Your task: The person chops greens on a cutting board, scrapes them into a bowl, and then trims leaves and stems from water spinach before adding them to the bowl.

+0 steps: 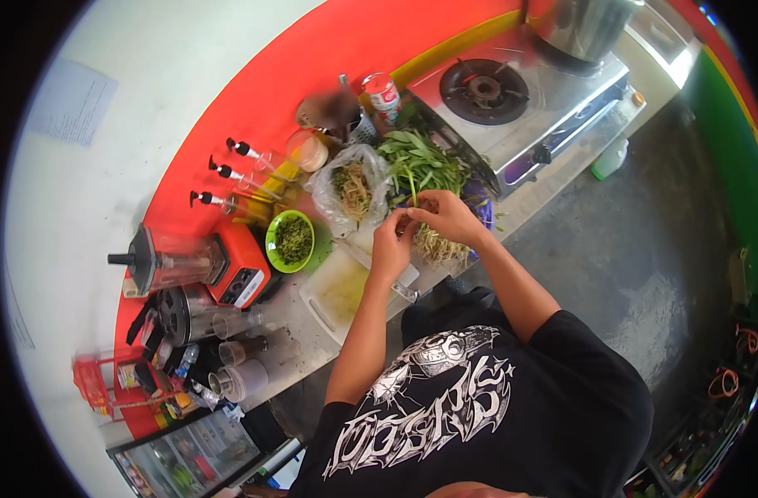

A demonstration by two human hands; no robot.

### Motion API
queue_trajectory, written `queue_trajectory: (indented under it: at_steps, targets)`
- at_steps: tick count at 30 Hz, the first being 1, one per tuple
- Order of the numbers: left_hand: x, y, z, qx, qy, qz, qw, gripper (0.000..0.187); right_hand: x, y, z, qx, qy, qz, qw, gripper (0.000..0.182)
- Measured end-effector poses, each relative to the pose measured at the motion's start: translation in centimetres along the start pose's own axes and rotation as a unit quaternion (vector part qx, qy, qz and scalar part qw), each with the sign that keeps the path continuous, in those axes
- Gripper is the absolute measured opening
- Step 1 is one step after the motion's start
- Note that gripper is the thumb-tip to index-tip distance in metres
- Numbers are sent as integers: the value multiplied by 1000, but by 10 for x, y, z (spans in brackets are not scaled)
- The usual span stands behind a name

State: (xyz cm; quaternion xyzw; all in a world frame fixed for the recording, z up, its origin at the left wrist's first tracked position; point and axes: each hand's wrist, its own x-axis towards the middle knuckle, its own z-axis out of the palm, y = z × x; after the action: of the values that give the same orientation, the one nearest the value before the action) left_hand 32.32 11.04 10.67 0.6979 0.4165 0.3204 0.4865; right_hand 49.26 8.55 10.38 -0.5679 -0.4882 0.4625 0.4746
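My left hand and my right hand meet over the counter, fingertips pinched together around a thin green stem. Just beyond them lies a bunch of leafy greens. Its pale, stringy roots show below my right hand, on purple plastic. To the left of the greens, a clear plastic bag stands open with roots and green bits inside. A lime-green bowl holds loose green leaves. Near my left forearm are a white cutting board and a knife, its metal handle pointing towards me.
A gas stove with a large metal pot stands at the upper right. A red-based blender, pump bottles, a can and clear cups line the counter. A glass-doored fridge is at the lower left.
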Motion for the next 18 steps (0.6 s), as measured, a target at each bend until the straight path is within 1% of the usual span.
queue_trajectory:
  at_steps: [2,3,5,6,8,10,12,13,14,16,17,18]
  targets:
    - [-3,3,-3,-2,12,-5,1000,19,1,-12,6,13,-33,-21,999,26]
    - [-5,5,-4,3,12,-21,1000,21,2,-15,11,33,-15,-34,999,21]
    - [-9,6,-6,8,13,-35,999,23,1,-20,11,22,-9,-37,999,19]
    - [-11,4,-7,33,-2,-45,998,24,0,-27,9,14,2,-38,999,18]
    - [-15,-4,-6,56,-16,-53,997,25,-2,-37,6,26,15,-47,998,17]
    - [-18,-12,-4,1,-27,-69,997,26,-5,-47,-2,38,31,-56,997,16]
    - [-18,-16,-3,-12,-34,-63,997,27,-9,-55,-13,31,47,-64,996,16]
    - [-17,-16,-4,-22,-40,-59,997,27,-8,-52,-16,31,70,-81,994,17]
    - [-16,-16,-6,-26,-40,-58,997,27,-9,-53,-22,27,70,-81,994,17]
    - [-15,-10,-8,-7,-47,-61,997,27,-13,-61,-32,31,92,-51,994,17]
    - [-15,-6,-8,-12,-43,-60,997,27,-16,-66,-36,22,102,-48,993,18]
    - [-15,2,-8,-12,-4,-43,999,28,-19,-72,-39,17,97,-51,994,18]
